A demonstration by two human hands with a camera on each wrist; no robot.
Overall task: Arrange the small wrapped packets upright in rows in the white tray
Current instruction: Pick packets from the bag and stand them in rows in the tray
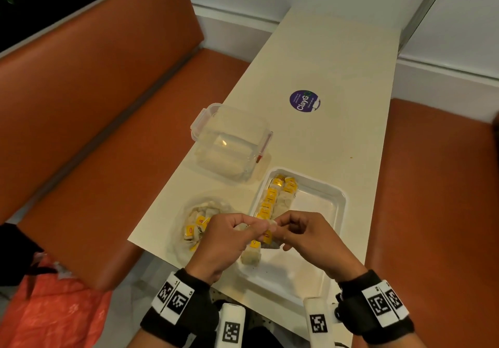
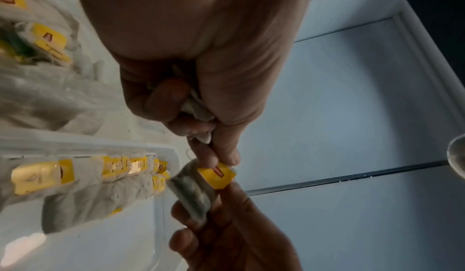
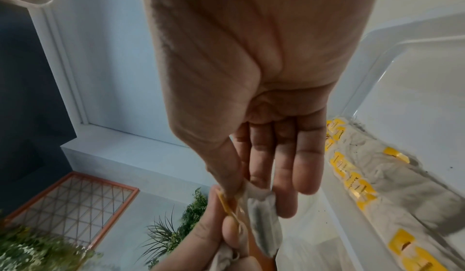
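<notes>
on the cream table point(image 1: 337, 77), white tray point(image 1: 341, 199) with two rows of packets point(image 1: 266, 204) standing along its left wall, the rest bare. left of it, clear bag point(image 1: 194, 229) of loose packets, and beyond, lidded clear box point(image 1: 232, 142). above the tray's near left corner, left hand point(image 1: 224, 242) and right hand point(image 1: 313, 239) both pinching one packet point(image 2: 198, 187), yellow tag point(image 2: 217, 176) at the fingertips. best done by squaring the tag on top, lowering tight against the last standing packet, releasing only once propped, without nudging the rows.
</notes>
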